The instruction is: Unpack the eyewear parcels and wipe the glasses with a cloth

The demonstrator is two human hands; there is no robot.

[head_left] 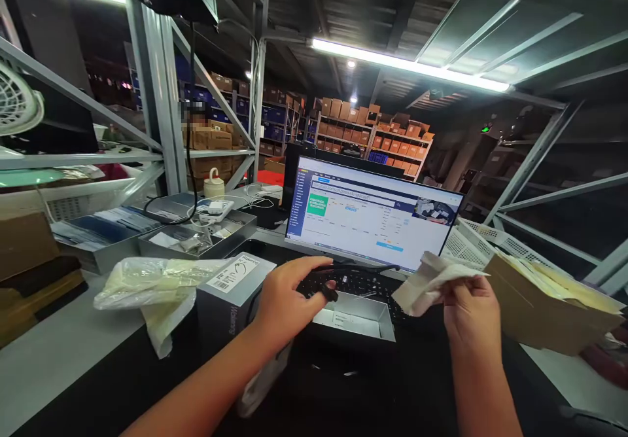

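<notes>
The folded white paper [432,281] is pinched in the right hand [470,316], fingers closed on its lower end. It is held off the bench, its long axis running left towards the small open box [356,322]. The left hand [287,301] is nearer that box, clamped on a small black piece [330,291] above its back rim, over the keyboard [363,281]. A grey carton [228,296] crowds the left and a cardboard box [544,309] the right edge. The bench's near edge is open.

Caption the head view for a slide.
In a warehouse, the left hand rests at the keyboard while the right hand pinches crumpled white paper before a monitor.
</notes>
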